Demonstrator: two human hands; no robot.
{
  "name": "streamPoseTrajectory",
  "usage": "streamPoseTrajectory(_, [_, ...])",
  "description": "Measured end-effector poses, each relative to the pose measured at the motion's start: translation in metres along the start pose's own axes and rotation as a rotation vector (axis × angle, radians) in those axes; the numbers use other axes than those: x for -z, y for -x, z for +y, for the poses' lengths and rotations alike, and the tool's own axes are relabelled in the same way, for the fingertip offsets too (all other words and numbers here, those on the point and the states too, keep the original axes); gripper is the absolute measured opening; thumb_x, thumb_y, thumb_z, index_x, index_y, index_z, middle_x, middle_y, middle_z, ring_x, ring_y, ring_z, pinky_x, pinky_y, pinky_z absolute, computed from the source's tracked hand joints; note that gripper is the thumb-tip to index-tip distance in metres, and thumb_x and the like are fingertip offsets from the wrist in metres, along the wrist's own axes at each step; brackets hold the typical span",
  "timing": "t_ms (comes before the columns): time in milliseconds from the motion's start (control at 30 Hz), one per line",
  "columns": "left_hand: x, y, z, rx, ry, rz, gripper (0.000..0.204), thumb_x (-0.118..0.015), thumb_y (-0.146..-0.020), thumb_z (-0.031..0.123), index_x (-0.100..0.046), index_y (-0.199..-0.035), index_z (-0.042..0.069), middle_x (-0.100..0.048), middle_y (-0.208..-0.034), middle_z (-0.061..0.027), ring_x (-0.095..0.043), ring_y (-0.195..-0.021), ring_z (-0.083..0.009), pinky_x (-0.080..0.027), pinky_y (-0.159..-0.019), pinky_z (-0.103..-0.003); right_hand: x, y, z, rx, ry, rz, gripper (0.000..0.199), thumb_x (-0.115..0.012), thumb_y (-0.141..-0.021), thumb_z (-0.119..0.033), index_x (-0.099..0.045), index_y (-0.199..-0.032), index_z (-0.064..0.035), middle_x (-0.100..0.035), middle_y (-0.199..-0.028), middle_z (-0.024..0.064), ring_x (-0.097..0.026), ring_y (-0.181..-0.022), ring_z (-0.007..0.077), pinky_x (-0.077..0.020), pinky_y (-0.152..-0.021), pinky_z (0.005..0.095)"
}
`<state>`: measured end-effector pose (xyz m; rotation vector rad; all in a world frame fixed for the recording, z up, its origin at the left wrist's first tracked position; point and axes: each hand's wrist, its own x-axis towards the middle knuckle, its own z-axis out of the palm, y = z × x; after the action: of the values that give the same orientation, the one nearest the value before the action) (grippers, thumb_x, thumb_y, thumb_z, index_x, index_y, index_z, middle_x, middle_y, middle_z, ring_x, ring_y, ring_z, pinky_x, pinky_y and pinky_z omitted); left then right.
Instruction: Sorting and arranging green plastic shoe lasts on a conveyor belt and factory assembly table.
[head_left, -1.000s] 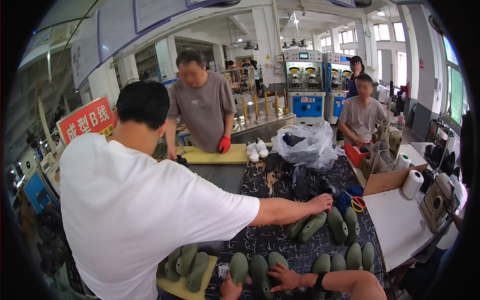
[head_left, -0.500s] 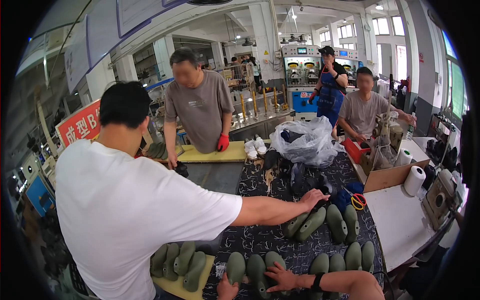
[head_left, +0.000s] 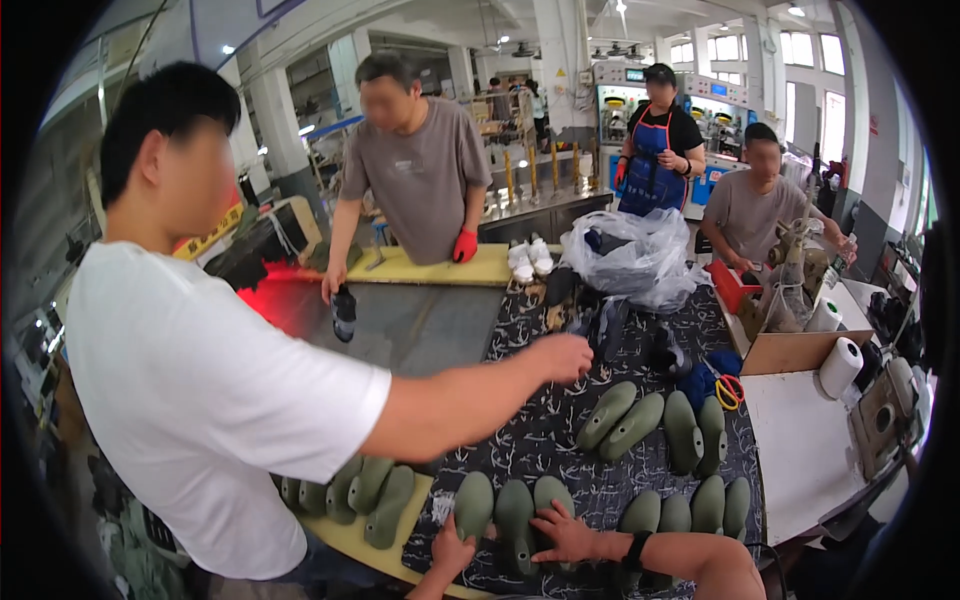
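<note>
Along the near edge of the dark patterned table covering stand green shoe lasts. My left hand [head_left: 453, 547] is closed around the lower end of the leftmost shoe last [head_left: 473, 502]. A middle last [head_left: 515, 512] stands between my two hands. My right hand [head_left: 566, 537], with a dark band on its wrist, lies with fingers spread over the lower part of the third last [head_left: 552, 492], its thumb reaching toward the middle one. Farther right is a group of several more lasts [head_left: 707, 503]. Beyond them lie two pairs, including a tilted last [head_left: 632, 427].
A co-worker in white [head_left: 200, 400] stands at left, one arm across the table. More lasts [head_left: 390, 505] rest on a yellow board. Across, a person in grey [head_left: 420, 180] holds a dark shoe [head_left: 344, 314]. Scissors [head_left: 730, 388], a plastic bag [head_left: 630, 255] and thread cones [head_left: 840, 367] are right.
The white-sleeved co-worker's hand has pulled back left from the lasts, and this person's head has turned. The person in grey has lifted the dark shoe. My hands keep their places on the lasts.
</note>
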<state>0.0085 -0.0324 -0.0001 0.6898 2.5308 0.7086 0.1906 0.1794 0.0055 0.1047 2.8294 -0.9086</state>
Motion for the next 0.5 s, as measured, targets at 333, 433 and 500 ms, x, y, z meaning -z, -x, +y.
streamPoseTrajectory(333, [-0.011, -0.002, -0.011, -0.074, 0.048, 0.123, 0.066, -0.065, -0.076, 0.023, -0.039, -0.132, 0.001, -0.059, -0.109, -0.0276, -0.059, -0.098, -0.0443, -0.047, -0.083, -0.050, -0.005, -0.007, 0.007, 0.120, 0.081, 0.160, 0.087, -0.067, -0.073, -0.062, -0.043, -0.134, -0.0048, -0.038, -0.135, 0.0227, -0.027, -0.130, 0.0488, -0.0392, -0.098, 0.0589])
streamPoseTrajectory(433, [-0.013, -0.008, -0.011, -0.097, 0.070, 0.125, 0.069, -0.066, -0.076, 0.021, -0.037, -0.136, 0.003, -0.058, -0.113, -0.0269, -0.058, -0.102, -0.0432, -0.047, -0.086, -0.048, 0.017, -0.007, -0.005, -0.028, 0.049, 0.002, 0.089, -0.071, -0.072, -0.059, -0.040, -0.138, -0.0074, -0.032, -0.143, 0.0188, -0.015, -0.138, 0.0456, -0.0345, -0.098, 0.0650])
streamPoseTrajectory(500, [-0.011, -0.009, -0.006, -0.062, 0.059, 0.104, 0.069, -0.066, -0.076, 0.021, -0.037, -0.136, 0.003, -0.058, -0.114, -0.0268, -0.058, -0.102, -0.0431, -0.047, -0.086, -0.048, 0.026, -0.008, -0.008, -0.054, 0.019, -0.038, 0.088, -0.069, -0.074, -0.058, -0.038, -0.139, -0.0074, -0.029, -0.145, 0.0183, -0.011, -0.140, 0.0448, -0.0316, -0.098, 0.0682])
